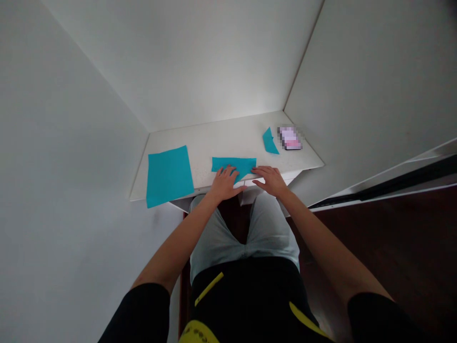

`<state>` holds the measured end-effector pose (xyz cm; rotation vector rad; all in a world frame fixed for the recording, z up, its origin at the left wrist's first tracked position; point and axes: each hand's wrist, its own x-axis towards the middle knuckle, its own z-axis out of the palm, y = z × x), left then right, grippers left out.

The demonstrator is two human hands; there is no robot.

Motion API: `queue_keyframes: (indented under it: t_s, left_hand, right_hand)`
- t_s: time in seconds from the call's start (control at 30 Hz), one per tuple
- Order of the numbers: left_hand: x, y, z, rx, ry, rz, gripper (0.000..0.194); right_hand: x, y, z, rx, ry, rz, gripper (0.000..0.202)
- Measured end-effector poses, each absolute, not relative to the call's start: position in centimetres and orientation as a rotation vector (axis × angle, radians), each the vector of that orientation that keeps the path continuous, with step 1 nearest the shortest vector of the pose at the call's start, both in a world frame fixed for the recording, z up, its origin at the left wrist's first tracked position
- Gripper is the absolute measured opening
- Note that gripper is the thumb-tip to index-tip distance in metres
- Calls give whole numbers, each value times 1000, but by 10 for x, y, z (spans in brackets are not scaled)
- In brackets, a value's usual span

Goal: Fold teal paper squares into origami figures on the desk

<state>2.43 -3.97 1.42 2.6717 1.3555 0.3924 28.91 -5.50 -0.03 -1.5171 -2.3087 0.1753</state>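
A folded piece of blue paper (240, 164) lies at the front edge of the white table, its long side away from me and a pointed part toward me. My left hand (224, 183) rests on its lower left part, fingers spread, thumb pointing right. At the paper's right end, my right hand (269, 180) touches it with the fingertips, its thumb held apart from the fingers. Neither hand grips anything. A small folded blue paper shape (270, 142) sits farther back, to the right.
On the left of the white table (203, 138), a large flat blue sheet (169, 176) hangs slightly over the front edge. A phone (290, 138) with a lit, blurred screen lies at the right. White walls enclose the table's back and sides.
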Motion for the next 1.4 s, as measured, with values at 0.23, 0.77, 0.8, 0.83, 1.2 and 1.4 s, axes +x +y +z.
queue_keyframes:
  t_s: [0.23,0.77,0.8,0.83,1.2,1.4]
  left_hand:
    - [42,-36,6,2657,1285,441,57]
    - [54,-37,7,2505,1418,594,28]
    - [57,-38,8,2499,1440,595,28]
    - [59,-40,9,2498,1458,593,29]
    - [59,-55,10,2679,1462,391,46]
    - [58,-64,14,2691,1433,389,64]
  right_hand:
    - [290,-59,4,-1508,-2350,142,44]
    - [276,-27,-1,-1679,-2186,251,29]
    - [274,-26,-1,-1701,-2183,239,29]
    - [273,-25,-1,-1723,-2174,223,28]
    - [262,-84,-1,-1514,-2190,42,42]
    - [269,-86,-7,-1561,-2219,-11,51]
